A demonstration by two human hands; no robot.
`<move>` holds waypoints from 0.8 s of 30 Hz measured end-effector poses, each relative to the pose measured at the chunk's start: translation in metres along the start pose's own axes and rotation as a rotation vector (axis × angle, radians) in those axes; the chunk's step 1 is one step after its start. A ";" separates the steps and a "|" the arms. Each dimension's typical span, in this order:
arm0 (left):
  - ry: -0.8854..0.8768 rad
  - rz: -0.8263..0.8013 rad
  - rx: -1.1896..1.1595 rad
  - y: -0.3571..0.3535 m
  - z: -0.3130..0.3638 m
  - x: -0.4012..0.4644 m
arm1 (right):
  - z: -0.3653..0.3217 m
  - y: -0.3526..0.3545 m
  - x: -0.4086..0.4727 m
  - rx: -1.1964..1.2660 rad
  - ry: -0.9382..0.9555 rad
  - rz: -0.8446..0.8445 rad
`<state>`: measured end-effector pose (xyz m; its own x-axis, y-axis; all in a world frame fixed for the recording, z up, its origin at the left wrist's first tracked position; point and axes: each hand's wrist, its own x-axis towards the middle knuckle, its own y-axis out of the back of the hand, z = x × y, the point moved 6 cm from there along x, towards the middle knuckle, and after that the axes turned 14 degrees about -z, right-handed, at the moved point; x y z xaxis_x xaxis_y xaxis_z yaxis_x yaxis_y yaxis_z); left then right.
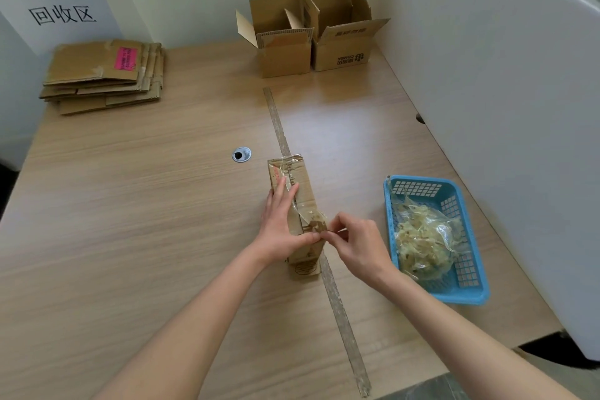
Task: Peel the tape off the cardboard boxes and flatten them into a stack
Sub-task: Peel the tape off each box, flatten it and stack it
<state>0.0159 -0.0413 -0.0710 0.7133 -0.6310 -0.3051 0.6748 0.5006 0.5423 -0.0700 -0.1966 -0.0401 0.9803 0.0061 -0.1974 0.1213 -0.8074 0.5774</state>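
The taped cardboard box (297,214) stands on the wooden table (146,204), on the long strip of tape (337,295) that runs across the tabletop, just right of the round cable hole (241,154). The left hand (281,227) lies along the box's left side and top, fingers stretched forward over the clear tape (306,209), thumb pressed near the box's near edge. The right hand (358,245) meets it at that near right corner, its thumb and forefinger pinched together on the loose end of the tape, the other fingers curled. Both forearms reach in from the lower edge of the view.

Right of the box, well apart, a blue plastic basket (467,289) holds a crumpled wad of peeled tape (422,237). Beyond the box, at the table's far edge, two open boxes (311,49) stand side by side, touching, flaps up. Far left of the box lies a stack of flattened cardboard (104,75), the top sheet bearing a pink label (124,57), below a white sign (61,14) with black characters.
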 end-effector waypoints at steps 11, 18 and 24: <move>-0.053 -0.215 0.035 -0.001 0.003 0.008 | 0.013 0.007 0.023 0.231 -0.072 -0.252; -0.097 -0.348 -0.021 0.002 0.008 0.004 | -0.036 0.082 0.057 -0.182 0.069 -0.017; 0.043 -0.231 -0.132 0.005 0.001 -0.004 | -0.051 0.025 0.043 -0.567 0.286 -0.328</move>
<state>0.0163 -0.0374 -0.0666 0.5427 -0.7134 -0.4433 0.8376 0.4205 0.3486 -0.0165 -0.1866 0.0067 0.8725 0.4132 -0.2608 0.4032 -0.3073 0.8620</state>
